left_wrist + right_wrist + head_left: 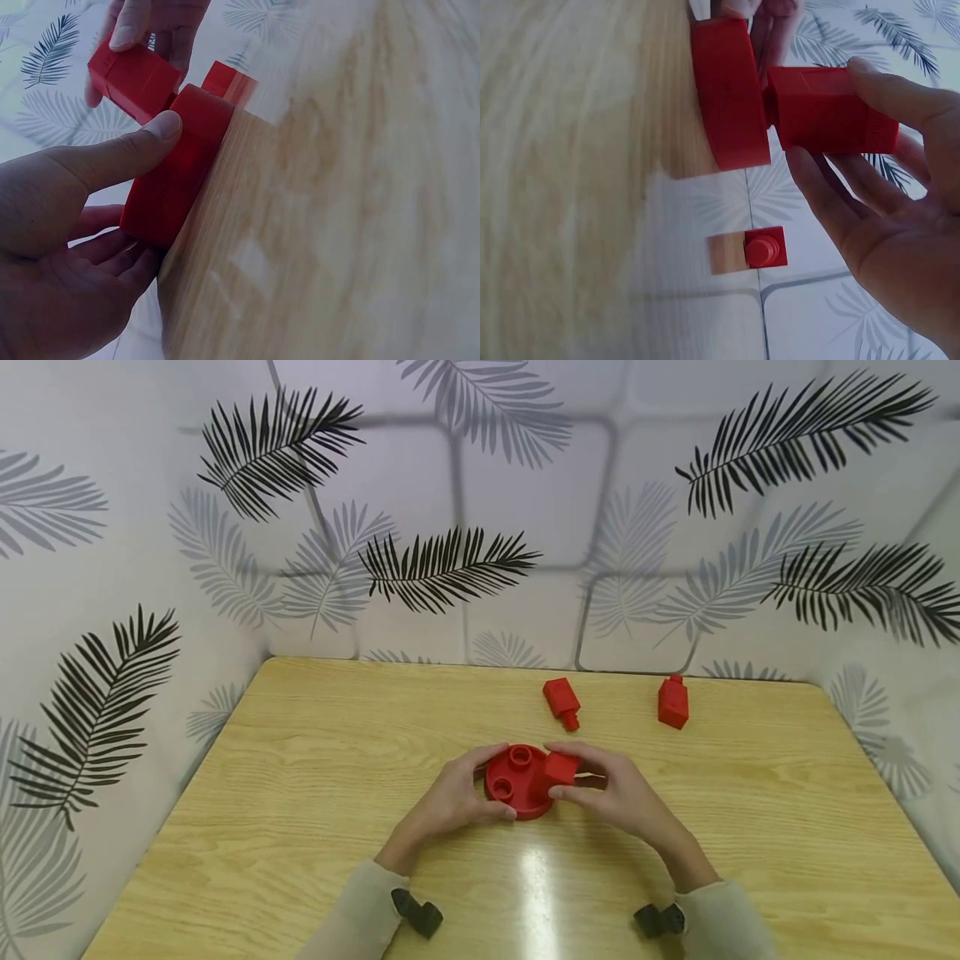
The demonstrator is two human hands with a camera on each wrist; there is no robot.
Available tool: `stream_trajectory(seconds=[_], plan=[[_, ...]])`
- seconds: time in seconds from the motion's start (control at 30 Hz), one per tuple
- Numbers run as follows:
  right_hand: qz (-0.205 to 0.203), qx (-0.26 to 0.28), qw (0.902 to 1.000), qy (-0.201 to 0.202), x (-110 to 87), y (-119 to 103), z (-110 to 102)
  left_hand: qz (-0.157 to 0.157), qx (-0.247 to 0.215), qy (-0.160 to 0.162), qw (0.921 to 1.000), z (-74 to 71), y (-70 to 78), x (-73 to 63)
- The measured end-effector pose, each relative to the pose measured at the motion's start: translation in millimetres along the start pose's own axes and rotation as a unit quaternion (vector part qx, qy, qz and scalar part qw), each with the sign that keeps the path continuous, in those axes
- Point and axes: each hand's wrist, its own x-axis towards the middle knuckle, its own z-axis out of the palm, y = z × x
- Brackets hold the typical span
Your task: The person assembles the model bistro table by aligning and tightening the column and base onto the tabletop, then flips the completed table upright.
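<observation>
Block at the round base, two sockets without block

Left hand (453,789) grips the edge of a round, red, plastic-looking base (522,781), which sits on the wood-grain table (300,760) before the person. Right hand (626,789) pinches a red, square-sided block with a narrow neck (561,768) between thumb and fingers, its neck end against the top of the base. I cannot tell whether it is fully seated. One rear socket (521,756) and one left socket (502,789) are unfilled. Two similar red blocks lie beyond, the nearer (561,700) and the one at right (673,702), both not yet fitted. So, I judge, the work is at its early part.
</observation>
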Motion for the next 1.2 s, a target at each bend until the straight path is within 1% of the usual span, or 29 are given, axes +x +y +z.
stream_trajectory(seconds=[0.1, 0.17, 0.27, 0.47, 0.53, 0.67, 0.8, 0.87, 1.1, 1.2], plan=[[0.004, -0.047, 0.9983, 0.035, 0.5, -2.5, 3.9, -0.001, -0.001, -0.002, 1.0, 0.3, 0.1, 0.2], [0.017, -0.069, 0.9961, 0.052, 0.8, -3.2, 6.1, -0.005, -0.001, -0.002, 1.0, 0.6, 0.0, 0.4], [0.034, -0.086, 0.9941, 0.058, 1.4, -3.8, 7.7, -0.01, 0.002, -0.005, 0.9999, 0.8, -1.1, 0.5], [0.03, -0.066, 0.9972, 0.017, -2.0, -4.0, 1.4, -0.022, 0.007, -0.008, 0.9997, 1.2, -2.2, 0.6], [0.026, -0.059, 0.9978, 0.013, -3.3, -3.6, -0.4, -0.023, 0.006, -0.008, 0.9997, 1.0, -1.6, 0.5], [0.027, -0.069, 0.9967, 0.032, -1.7, -2.9, 3.5, -0.017, 0.002, -0.005, 0.9998, 0.4, -1.2, 0.8], [0.033, -0.086, 0.9943, 0.053, 1.7, -2.2, 13.8, -0.007, 0.002, -0.003, 1.0, 0.8, -2.4, 0.2], [0.03, -0.091, 0.9938, 0.058, 2.6, -1.8, 18.0, -0.005, -0.001, -0.002, 1.0, 1.2, -2.6, -0.2], [0.018, -0.057, 0.9961, 0.064, 3.2, -2.3, 23.4, -0.009, 0.002, -0.005, 0.9999, 1.7, -3.0, 0.3], [0.019, -0.064, 0.9952, 0.071, 4.1, -4.2, 23.6, -0.011, 0.001, -0.005, 0.9999, 1.3, -2.7, 0.5]])
